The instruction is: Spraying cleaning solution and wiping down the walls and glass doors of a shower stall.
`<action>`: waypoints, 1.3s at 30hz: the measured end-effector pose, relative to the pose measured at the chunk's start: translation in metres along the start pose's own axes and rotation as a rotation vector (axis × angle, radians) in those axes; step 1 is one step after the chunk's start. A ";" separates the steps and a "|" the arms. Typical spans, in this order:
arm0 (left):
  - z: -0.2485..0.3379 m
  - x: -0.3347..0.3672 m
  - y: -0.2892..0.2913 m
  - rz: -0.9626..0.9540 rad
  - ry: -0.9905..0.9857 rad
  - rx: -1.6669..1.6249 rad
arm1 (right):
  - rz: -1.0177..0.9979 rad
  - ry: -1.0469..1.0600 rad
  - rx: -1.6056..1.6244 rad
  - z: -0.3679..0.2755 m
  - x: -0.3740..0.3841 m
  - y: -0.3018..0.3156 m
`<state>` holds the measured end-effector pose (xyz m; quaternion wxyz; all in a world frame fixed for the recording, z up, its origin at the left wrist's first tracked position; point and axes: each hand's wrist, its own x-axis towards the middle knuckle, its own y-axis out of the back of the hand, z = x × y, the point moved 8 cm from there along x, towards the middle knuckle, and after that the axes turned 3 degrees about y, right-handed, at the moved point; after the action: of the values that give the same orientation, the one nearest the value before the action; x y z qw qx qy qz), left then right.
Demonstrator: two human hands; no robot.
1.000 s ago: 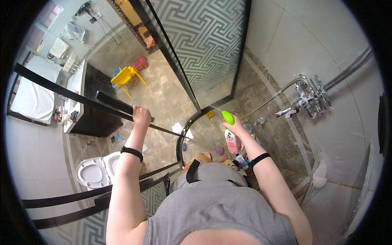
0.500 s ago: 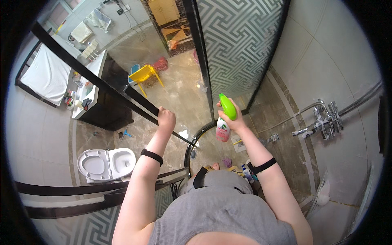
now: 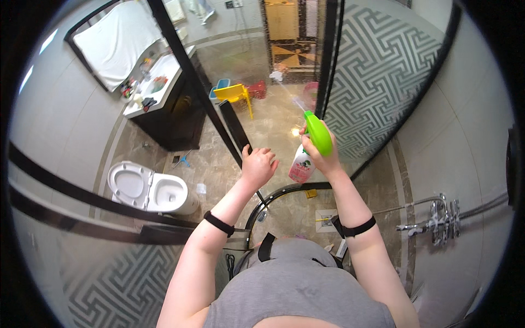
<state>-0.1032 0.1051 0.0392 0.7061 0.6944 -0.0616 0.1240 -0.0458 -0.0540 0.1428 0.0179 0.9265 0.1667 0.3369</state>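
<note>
My right hand (image 3: 322, 150) is wrapped round a spray bottle (image 3: 318, 133) with a bright green trigger head and a white and pink body. From its nozzle a thin white jet runs up and away, ending at a patch of white foam (image 3: 276, 76), apparently on the clear glass. Beside it, my left hand (image 3: 260, 167) has its fingers loosely spread at the lower end of the black door handle (image 3: 234, 124). That handle sits along the black-framed glass door. Whether the fingertips press on the handle, I cannot tell.
A curved black shower sill (image 3: 284, 189) runs below my hands. Patterned glass (image 3: 377, 82) stands on the right, with chrome shower taps (image 3: 444, 218) on the wall. Beyond the glass are a toilet (image 3: 168, 192), a dark vanity (image 3: 174, 120) and a yellow chair (image 3: 232, 93).
My view has swung left and upward. My left hand has loosened from its closed grip on the handle, its fingers spreading. A spray jet and foam patch now show ahead of the bottle.
</note>
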 end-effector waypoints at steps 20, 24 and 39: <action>-0.075 -0.223 0.089 -0.061 0.766 -0.322 | -0.651 -0.350 -0.226 0.235 -0.179 -0.067; -0.086 -0.281 0.066 -0.376 1.043 -0.288 | -0.842 -0.392 -0.424 0.233 -0.204 -0.067; -0.126 -0.338 0.038 -0.011 1.289 -0.488 | -0.937 -0.453 -0.556 0.256 -0.235 -0.044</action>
<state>-0.4484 0.2006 -0.0150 0.7386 0.3036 0.3478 0.4912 -0.0662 -0.0673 -0.2067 0.4423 0.7635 0.4555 0.1181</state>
